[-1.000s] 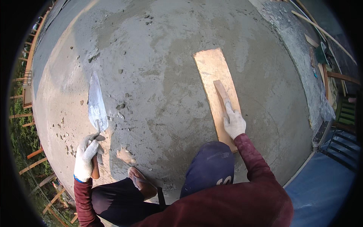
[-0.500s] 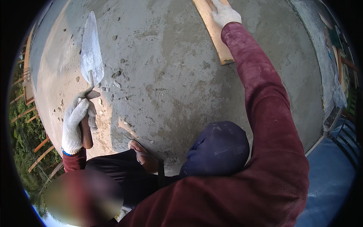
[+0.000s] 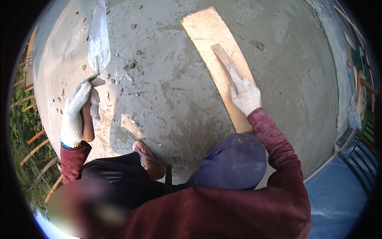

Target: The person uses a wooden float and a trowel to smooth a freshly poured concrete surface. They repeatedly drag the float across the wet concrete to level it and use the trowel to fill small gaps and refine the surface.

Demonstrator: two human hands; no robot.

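Observation:
My left hand [image 3: 74, 115], in a white knit glove, is closed round the wooden handle of a pointed trowel [image 3: 98, 44]. The trowel's grey metal blade points away from me, over or on the wet cement surface [image 3: 167, 71]; I cannot tell whether it touches. At the right, my gloved right hand [image 3: 246, 95] grips the raised handle of a long wooden float [image 3: 205, 34]. The float's board lies flat on the cement, slanting from far left to near right. Part of its handle is hidden under my fingers.
Small cement crumbs [image 3: 129, 66] lie scattered between trowel and float. My sandalled foot [image 3: 149, 159] and bent knee [image 3: 234, 161] are close by. A raised edge [image 3: 328, 47] runs along the right, with blue sheeting [image 3: 338, 195] beyond. Wooden poles [image 3: 38, 153] and greenery stand at the left.
My right hand has drawn the wooden float back toward me, from the far edge of view to the middle right. My left hand still holds the trowel, slightly shifted in view.

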